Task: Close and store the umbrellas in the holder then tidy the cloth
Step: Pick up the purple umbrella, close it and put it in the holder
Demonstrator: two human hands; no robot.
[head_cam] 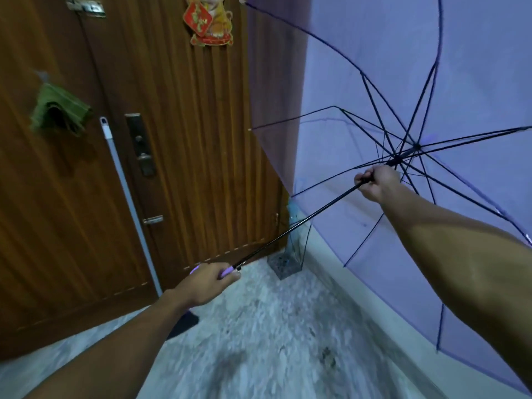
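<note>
A clear purple umbrella (374, 67) is spread open on the right, its black ribs fanning out from the hub. My left hand (205, 280) grips its lilac handle low at centre. My right hand (377, 182) is closed around the black shaft just below the runner, near the hub. A wire umbrella holder (288, 263) stands on the floor in the corner by the door, with something pale blue in it. A green cloth (59, 110) hangs on the wooden door at the left.
The brown wooden door (178, 139) fills the left, with a lock plate (141, 145) and a red decoration (207, 21) high up. A long grey pole (129, 203) leans against the door. A dark object lies on the marbled floor (259, 326) under my left forearm.
</note>
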